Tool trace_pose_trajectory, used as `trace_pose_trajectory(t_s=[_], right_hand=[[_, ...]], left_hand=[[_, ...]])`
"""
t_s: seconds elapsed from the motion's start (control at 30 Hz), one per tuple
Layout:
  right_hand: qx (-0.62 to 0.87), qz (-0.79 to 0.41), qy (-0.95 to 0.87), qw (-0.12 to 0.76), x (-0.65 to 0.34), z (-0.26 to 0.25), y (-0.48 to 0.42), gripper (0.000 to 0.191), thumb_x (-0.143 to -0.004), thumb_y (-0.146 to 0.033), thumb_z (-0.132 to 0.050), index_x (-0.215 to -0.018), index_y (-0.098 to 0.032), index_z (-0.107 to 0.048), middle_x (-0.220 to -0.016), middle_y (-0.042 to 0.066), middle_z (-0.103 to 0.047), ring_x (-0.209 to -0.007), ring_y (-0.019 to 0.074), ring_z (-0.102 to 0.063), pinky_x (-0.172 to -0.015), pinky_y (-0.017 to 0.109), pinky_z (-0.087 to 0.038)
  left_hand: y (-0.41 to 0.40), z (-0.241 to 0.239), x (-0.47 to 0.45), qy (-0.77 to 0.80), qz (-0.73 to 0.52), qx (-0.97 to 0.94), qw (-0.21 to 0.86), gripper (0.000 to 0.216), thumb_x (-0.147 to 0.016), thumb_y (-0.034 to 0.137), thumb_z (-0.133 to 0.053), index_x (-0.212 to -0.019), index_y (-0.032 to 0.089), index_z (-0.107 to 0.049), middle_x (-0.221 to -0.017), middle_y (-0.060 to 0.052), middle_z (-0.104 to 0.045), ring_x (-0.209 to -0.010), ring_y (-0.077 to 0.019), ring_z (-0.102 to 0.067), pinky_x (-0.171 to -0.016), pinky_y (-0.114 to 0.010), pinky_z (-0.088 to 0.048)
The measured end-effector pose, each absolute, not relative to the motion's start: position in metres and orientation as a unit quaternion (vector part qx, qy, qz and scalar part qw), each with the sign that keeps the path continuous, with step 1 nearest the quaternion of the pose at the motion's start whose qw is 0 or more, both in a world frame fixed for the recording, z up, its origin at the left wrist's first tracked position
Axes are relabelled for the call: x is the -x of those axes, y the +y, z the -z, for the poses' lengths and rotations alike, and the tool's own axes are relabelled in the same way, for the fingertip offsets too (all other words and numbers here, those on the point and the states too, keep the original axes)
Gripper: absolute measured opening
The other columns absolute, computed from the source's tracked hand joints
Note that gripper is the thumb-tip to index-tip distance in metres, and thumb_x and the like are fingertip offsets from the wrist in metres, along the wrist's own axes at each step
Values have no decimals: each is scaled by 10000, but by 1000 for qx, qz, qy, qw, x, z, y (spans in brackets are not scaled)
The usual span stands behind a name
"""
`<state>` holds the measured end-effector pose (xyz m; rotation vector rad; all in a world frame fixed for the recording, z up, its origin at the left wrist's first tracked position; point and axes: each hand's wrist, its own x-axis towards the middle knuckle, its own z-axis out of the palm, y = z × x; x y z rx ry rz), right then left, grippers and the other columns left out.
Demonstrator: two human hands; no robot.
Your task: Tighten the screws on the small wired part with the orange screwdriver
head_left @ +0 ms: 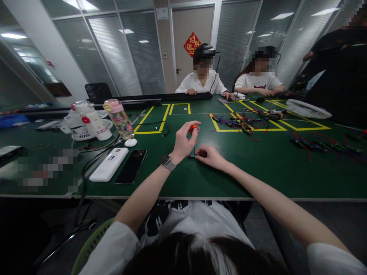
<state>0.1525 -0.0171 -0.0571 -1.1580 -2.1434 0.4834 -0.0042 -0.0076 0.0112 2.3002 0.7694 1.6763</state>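
Upright in my left hand [184, 140] is a screwdriver with an orange-red handle [193, 129]; my fingers close around it. Its thin dark shaft points down at a small dark part [191, 156] on the green table. My right hand [210, 157] pinches this part from the right, its fingertips beside the screwdriver's tip. The part looks like a small circuit board, but it is mostly covered by my fingers. Whether the tip sits in a screw is too small to tell. A watch [168, 162] is on my left wrist.
A black phone [131, 167], a white power bank [109, 165] and a white earbud case [130, 143] lie left. Behind them stand a pink-lidded bottle [119, 118] and a white fan [80, 130]. Wired boards [243, 121] lie in tangles to the right. Co-workers sit across the table [177, 187].
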Motion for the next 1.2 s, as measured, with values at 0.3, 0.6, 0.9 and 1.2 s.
trace_pose_trajectory(t_s=[0.3,0.6,0.9,1.2], right_hand=[[440,-183,-816,328,-153,57,-18,83,-744,-128,-626,-822,-139,-654,-756,22,-597,-633,118,-524,-605,239,-416],[439,-185,-816,329,-153,57,-18,79,-748,-141,-626,-821,-141,-659,-748,19,-587,-625,116,-519,-599,241,-415],[444,-179,-815,326,-153,57,-18,77,-745,-129,-629,-816,-137,-657,-747,22,-592,-632,120,-521,-604,242,-410],[442,-183,-815,327,-152,56,-18,80,-740,-128,-629,-816,-142,-649,-738,17,-596,-631,120,-521,-607,242,-412]], left_hand=[[-5,-11,2,270,-593,-758,40,180,-910,289,-542,-1056,216,-616,-878,-20,-557,-805,-126,-558,-768,-263,-478],[-3,-10,2,231,-563,-778,157,285,-989,249,-329,-1210,190,-499,-1052,-68,-615,-908,-124,-630,-838,-280,-497],[-7,-14,4,256,-593,-763,32,157,-836,289,-653,-977,219,-654,-796,7,-534,-733,-114,-528,-698,-242,-462],[-10,-13,4,210,-567,-792,83,293,-973,218,-368,-1204,194,-546,-1068,-59,-632,-902,-124,-611,-811,-269,-490]])
